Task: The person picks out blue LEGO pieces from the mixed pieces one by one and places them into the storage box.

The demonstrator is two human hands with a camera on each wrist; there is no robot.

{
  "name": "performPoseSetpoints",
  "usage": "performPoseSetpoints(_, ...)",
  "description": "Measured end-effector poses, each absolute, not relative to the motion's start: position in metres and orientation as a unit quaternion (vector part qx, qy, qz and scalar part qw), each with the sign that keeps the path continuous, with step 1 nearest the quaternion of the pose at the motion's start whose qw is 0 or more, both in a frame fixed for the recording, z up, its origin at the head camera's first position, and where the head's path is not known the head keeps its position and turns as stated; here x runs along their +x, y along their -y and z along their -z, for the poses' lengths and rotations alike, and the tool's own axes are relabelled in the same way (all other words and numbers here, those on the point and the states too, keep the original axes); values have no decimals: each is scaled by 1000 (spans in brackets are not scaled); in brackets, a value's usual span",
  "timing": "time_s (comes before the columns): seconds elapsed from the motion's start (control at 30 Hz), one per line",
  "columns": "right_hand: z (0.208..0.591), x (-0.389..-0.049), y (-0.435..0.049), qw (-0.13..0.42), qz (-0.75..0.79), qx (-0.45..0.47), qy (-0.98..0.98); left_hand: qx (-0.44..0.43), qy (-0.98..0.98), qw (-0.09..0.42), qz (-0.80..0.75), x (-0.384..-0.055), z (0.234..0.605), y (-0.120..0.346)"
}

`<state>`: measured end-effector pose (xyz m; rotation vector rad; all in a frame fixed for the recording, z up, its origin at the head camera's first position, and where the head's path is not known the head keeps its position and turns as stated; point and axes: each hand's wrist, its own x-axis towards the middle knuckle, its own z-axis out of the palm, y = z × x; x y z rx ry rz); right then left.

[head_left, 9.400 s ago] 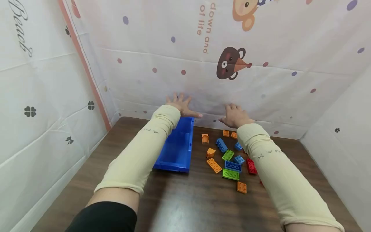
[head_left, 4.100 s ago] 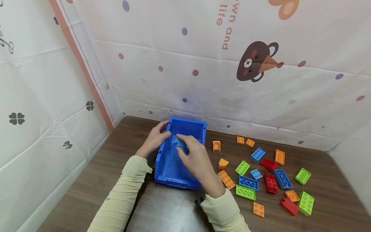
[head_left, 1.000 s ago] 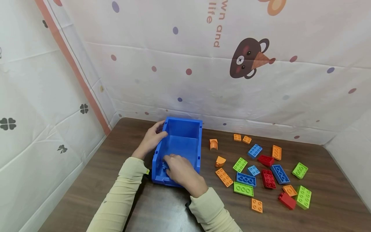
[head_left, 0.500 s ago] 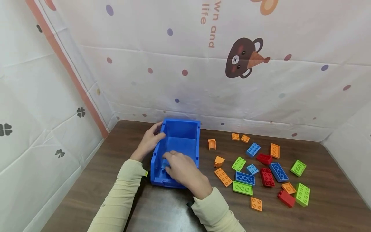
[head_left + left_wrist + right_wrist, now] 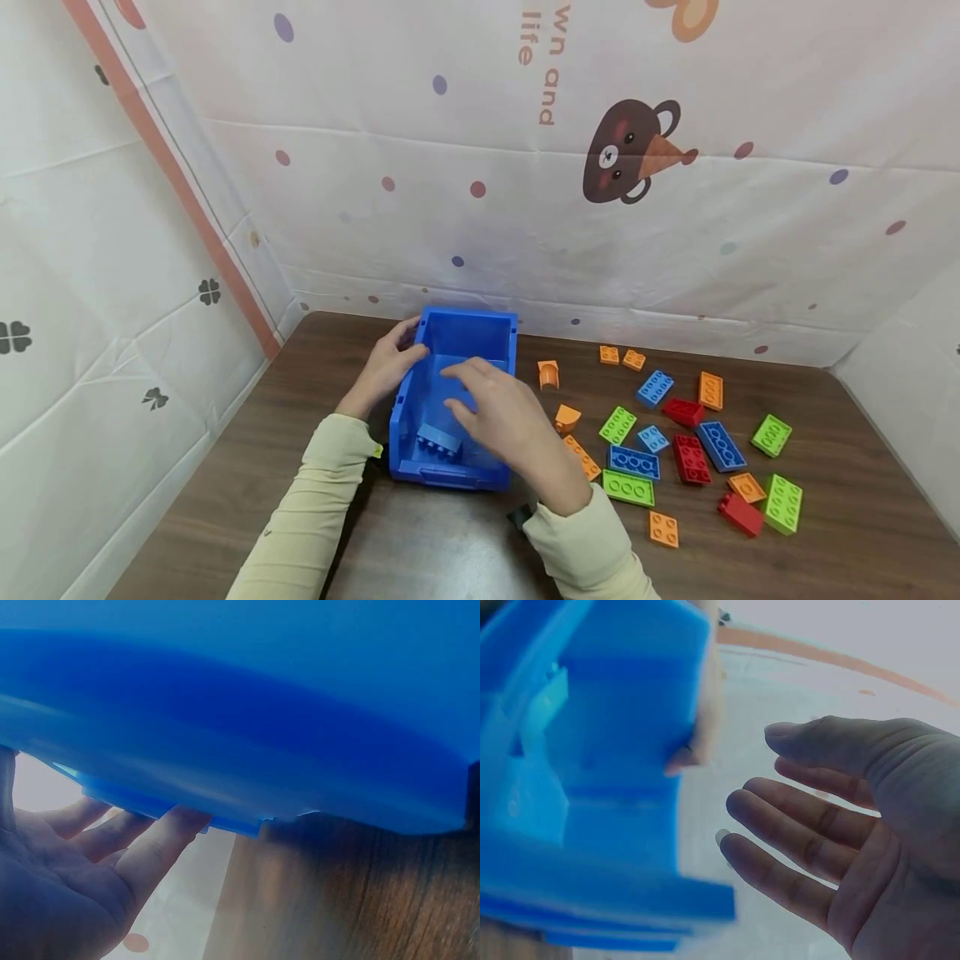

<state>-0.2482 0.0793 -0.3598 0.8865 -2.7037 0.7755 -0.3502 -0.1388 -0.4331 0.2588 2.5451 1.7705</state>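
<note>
A blue plastic bin (image 5: 471, 335) stands on the table, its low lip towards me. My left hand (image 5: 385, 364) grips its left wall, the thumb over the rim and the fingers outside; those fingers (image 5: 154, 840) also show against the bin in the left wrist view. Inside, near the front lip, a blue toy brick (image 5: 439, 440) lies tipped on its side. Above the bin's right part is my right hand (image 5: 510, 417), fingers spread and nothing between them. The right wrist view shows that palm and its loosely bent fingers (image 5: 787, 832) apart from the bin.
Right of the bin lie several loose bricks, among them a curved orange piece (image 5: 548, 375), a lime brick (image 5: 618, 425), a red brick (image 5: 692, 459) and a blue plate (image 5: 634, 462). A printed white cloth (image 5: 360, 208) hangs behind the brown table (image 5: 420, 542).
My right hand has let go of the blue brick inside the bin and risen to the right. The left hand stays on the bin's wall.
</note>
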Motion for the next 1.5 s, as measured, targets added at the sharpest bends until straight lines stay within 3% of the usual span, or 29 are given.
performPoseSetpoints(0.57,346,-258,-132,131,-288,195,928,80,-819,13,-568,-349,434,139)
performPoseSetpoints(1.5,343,-270,-220,134,-333,97,928,76,-819,17,-568,-348,432,137)
